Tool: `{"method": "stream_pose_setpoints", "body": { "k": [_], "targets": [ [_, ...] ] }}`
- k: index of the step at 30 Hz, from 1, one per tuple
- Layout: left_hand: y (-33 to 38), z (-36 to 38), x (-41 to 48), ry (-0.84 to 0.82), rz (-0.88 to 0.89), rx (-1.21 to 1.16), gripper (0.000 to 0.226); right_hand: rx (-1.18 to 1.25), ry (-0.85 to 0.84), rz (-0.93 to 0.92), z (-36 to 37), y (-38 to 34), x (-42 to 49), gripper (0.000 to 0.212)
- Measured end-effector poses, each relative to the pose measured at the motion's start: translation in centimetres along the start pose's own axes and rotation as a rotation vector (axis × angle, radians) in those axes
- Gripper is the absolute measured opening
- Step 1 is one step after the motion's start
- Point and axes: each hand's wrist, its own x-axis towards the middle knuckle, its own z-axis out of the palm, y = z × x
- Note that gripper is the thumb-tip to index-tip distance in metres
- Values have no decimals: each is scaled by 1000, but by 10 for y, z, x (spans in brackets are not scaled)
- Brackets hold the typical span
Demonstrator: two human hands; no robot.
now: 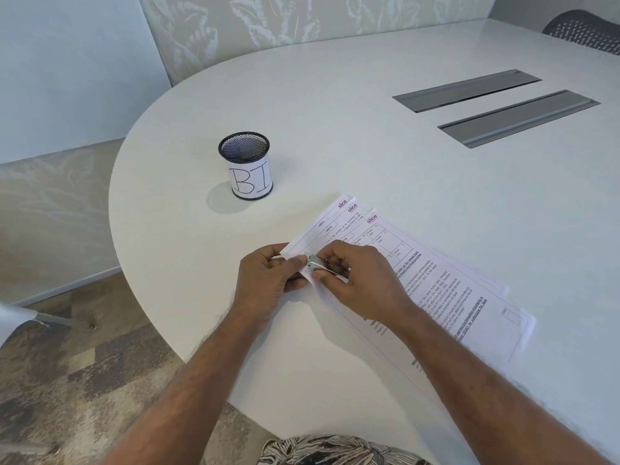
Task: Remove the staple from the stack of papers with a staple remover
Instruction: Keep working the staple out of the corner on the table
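A fanned stack of printed papers (436, 290) lies on the white table (335, 129), running from the centre toward the lower right. My left hand (268, 280) pinches the stack's near left corner, which is lifted slightly. My right hand (355, 280) grips a small metal staple remover (318, 263), its jaws set against that same corner beside my left fingertips. The staple itself is hidden by the tool and fingers.
A black mesh pen cup (246, 164) with a white label reading "BI" stands behind and left of the papers. Two grey cable hatches (496, 105) are set into the table at the back right. A mesh chair back (587, 31) shows at the top right. The table's curved edge runs along the left.
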Motion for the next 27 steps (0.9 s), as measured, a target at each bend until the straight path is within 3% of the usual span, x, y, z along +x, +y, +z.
{"method": "stream_pose_setpoints", "body": {
  "k": [7,21,27],
  "targets": [
    [-4,0,4,9,6,25,18,-74,36,37,-7,5,-6,10],
    [-4,-1,2,-36,10,69,24,1,41,73,-2,4,-4,7],
    [-5,0,2,-11,6,100,21,309,100,203,-2,8,-2,7]
  ]
}}
